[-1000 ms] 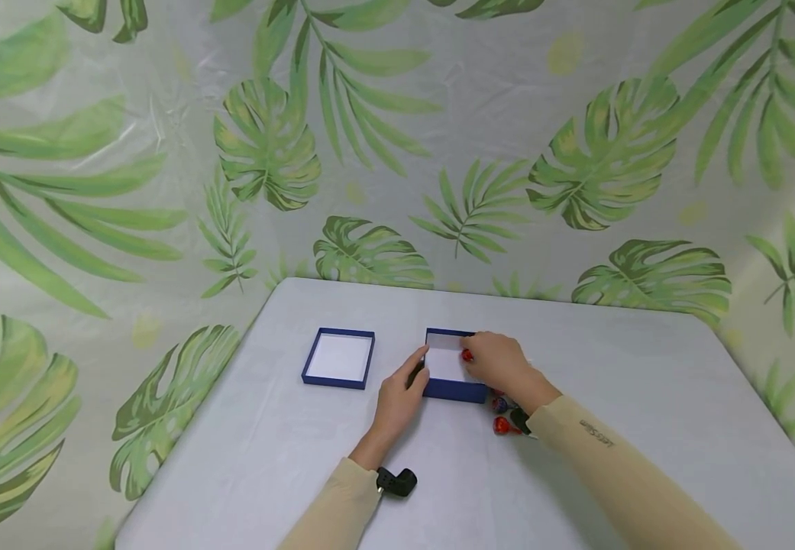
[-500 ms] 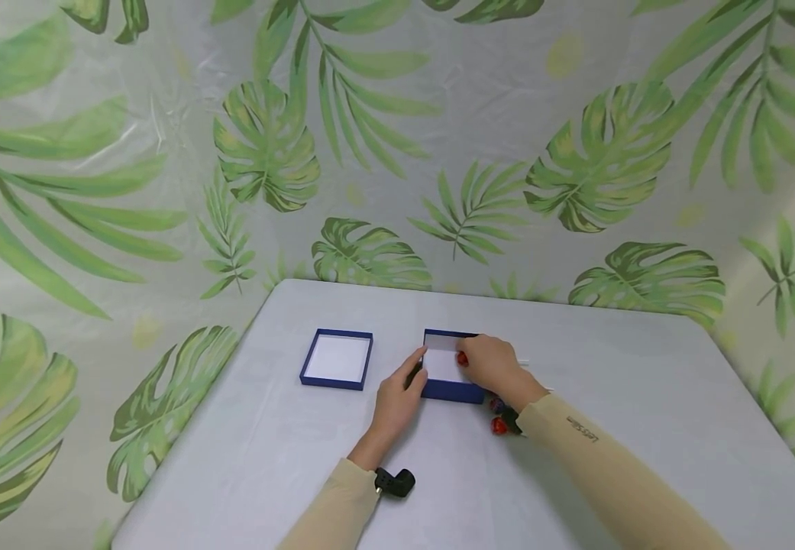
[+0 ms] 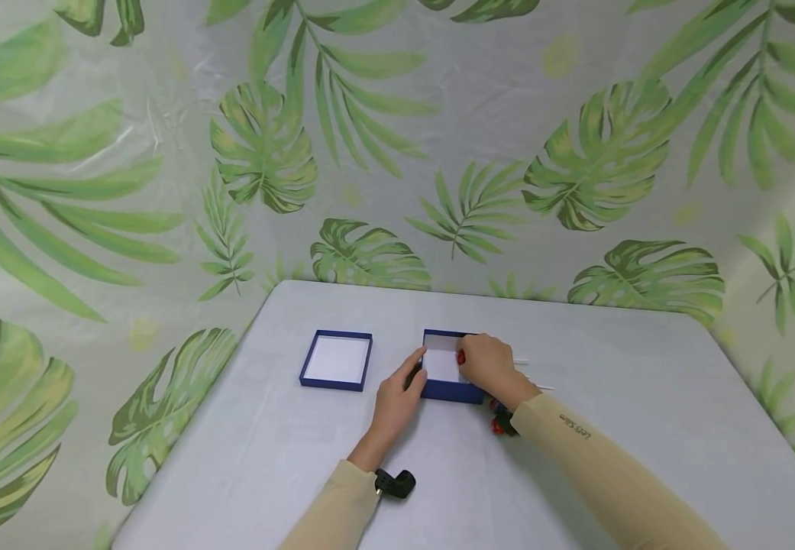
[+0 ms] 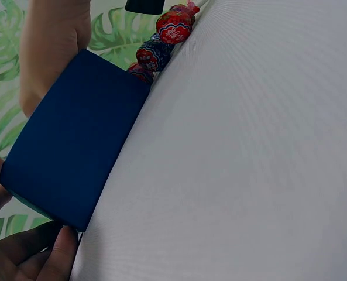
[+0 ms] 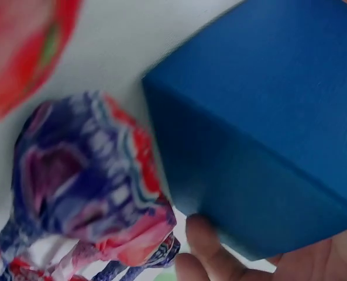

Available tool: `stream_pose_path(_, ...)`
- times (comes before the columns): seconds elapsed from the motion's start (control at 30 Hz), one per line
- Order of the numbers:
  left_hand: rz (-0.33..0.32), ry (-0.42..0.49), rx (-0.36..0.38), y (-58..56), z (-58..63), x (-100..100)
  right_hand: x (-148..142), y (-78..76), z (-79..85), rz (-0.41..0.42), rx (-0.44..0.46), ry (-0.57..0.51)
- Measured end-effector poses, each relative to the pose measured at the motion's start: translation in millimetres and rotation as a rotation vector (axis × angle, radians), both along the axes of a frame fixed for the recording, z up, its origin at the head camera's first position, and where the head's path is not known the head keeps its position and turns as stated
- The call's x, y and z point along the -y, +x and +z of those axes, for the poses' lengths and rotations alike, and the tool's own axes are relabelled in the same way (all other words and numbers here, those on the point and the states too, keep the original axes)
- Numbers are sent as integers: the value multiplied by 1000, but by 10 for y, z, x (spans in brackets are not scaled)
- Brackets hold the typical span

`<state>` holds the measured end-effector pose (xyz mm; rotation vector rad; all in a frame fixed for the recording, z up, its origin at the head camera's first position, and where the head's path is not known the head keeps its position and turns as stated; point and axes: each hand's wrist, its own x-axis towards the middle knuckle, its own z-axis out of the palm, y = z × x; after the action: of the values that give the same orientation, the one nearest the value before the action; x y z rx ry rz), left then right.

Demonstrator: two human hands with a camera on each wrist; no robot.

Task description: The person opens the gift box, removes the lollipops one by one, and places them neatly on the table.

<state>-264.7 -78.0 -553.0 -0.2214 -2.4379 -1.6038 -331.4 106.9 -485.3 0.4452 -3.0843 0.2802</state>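
In the head view, a dark blue open box (image 3: 451, 392) with a white inside stands on the table. My left hand (image 3: 395, 401) rests against its left wall, index finger extended and thumb near the front corner. My right hand (image 3: 488, 364) reaches over the box's right side and pinches a red-wrapped lollipop (image 3: 461, 357) inside. The right fingers hide its stick. More lollipops lie just right of the box: a blue-and-red one (image 4: 153, 54) and a red one (image 4: 174, 27) show in the left wrist view, and a purple-blue one (image 5: 82, 170) fills much of the right wrist view.
A shallow blue-rimmed box lid (image 3: 335, 359), white inside, lies left of the box. White lollipop sticks (image 3: 540, 387) point right from behind the right wrist. The white table (image 3: 232, 458) meets a leaf-patterned curtain (image 3: 370, 137) at its back.
My right hand has shifted slightly left and down with the red lollipop, and its forearm now covers more of the lollipops by the box. White sticks have come into view. My left hand stays put.
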Motion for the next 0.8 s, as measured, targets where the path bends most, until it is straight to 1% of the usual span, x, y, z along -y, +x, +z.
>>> stream_pose_path(0.27, -10, 11, -9, 15, 12, -1, 51, 37, -4, -42, -15, -23)
stream_pose_path(0.47, -1, 15, -6, 3, 7, 6, 71, 43, -13, -59, -37, -42)
stream_pose_path(0.63, -7, 18, -11, 6, 18, 7, 83, 48, -19, -81, -86, -80)
stream_pose_path(0.8, -14, 21, -9, 13, 27, 6, 100, 63, 11, -104, -142, -122)
